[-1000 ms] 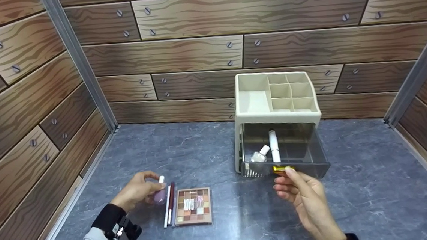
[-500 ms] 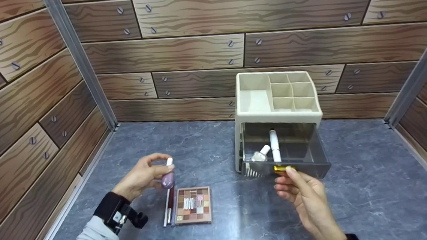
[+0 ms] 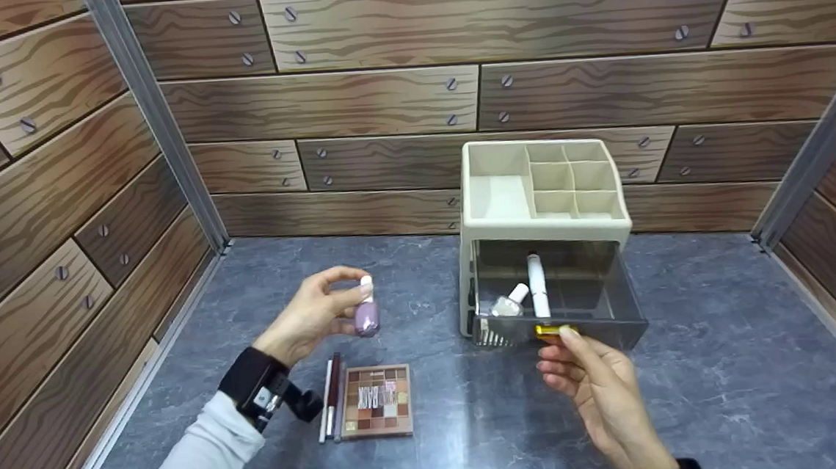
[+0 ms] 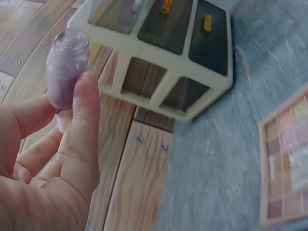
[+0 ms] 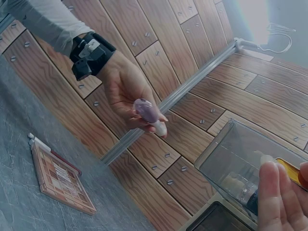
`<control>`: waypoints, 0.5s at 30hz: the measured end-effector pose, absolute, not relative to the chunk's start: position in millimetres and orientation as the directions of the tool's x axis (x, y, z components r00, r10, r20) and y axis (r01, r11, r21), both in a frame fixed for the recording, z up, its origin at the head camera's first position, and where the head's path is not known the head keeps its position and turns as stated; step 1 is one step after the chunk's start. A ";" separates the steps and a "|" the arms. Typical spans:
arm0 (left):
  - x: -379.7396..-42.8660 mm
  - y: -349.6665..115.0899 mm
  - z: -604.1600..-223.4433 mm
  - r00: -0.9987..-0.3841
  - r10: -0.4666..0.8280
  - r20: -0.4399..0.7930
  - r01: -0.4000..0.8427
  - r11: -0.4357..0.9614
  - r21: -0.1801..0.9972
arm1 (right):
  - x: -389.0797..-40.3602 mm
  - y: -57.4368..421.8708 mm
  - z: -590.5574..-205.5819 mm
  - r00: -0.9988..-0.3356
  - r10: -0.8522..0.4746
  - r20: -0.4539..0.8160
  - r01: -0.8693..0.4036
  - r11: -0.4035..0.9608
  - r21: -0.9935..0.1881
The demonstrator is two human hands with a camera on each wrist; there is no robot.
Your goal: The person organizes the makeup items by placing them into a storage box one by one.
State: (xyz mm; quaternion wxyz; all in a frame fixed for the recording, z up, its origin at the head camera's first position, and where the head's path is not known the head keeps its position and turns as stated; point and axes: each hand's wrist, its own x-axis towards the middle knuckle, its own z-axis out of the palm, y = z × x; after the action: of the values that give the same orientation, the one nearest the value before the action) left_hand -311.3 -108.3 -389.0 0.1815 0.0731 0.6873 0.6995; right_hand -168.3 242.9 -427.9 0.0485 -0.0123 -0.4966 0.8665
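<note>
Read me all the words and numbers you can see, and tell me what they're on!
There are no words or numbers clear enough to read.
Makeup palette: white marks like lettering on its face, too blurred to read.
Purple bottle: faint marks on its base, too blurred to tell if they are letters.
Open drawer: white stripes at the left end of its front, too small to tell if they are writing.

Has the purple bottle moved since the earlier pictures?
Yes: in the head view, the purple bottle, in the left hand, moved from left of the palette to beyond its far edge, toward the open drawer.
</note>
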 end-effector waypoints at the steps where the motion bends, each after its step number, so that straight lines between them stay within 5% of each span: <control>1: -311.5 -104.9 -386.7 -0.922 0.358 -0.144 -0.151 0.008 0.988 | -168.2 242.8 -428.1 -0.995 0.095 0.028 -0.072 -0.502 -0.862; 15: -317.1 -44.4 -352.4 -0.866 0.494 -0.080 -0.105 -0.024 0.994 | -169.4 241.8 -430.4 -0.995 0.095 0.042 -0.086 -0.517 -0.852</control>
State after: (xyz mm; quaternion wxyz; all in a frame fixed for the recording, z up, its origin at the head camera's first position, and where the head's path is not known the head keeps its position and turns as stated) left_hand -317.1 -44.4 -352.4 0.2140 0.1462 0.6651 0.7004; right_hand -169.4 241.8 -430.4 0.0520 -0.0050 -0.4887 0.8709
